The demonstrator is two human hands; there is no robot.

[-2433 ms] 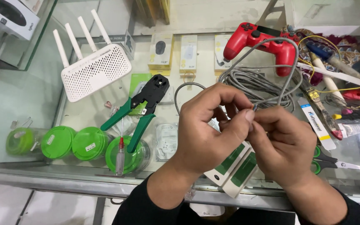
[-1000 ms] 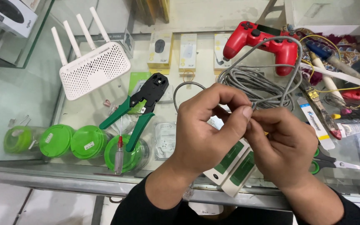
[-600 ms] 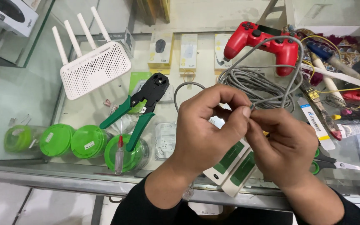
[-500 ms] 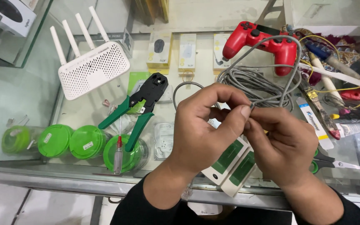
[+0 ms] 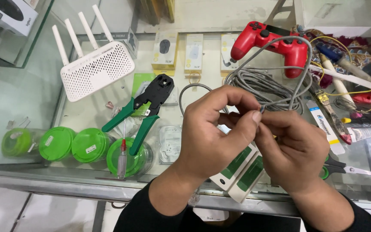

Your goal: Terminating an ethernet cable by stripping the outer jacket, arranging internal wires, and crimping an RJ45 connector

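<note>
My left hand and my right hand meet over a glass counter, fingertips pinched together on the end of a grey network cable. The cable arcs up from my fingers and back down into a coil lying on the glass behind my hands. The cable's very tip is hidden between my fingers. A green-handled crimping tool lies to the left of my left hand.
A white router with antennas and a red game controller sit at the back. Several green round lidded tubs line the front left. Two white-and-green cable tester units lie under my hands. Scissors and pens clutter the right.
My hands have stayed pinched on the cable end, with only small finger shifts. The view has drifted slightly.
</note>
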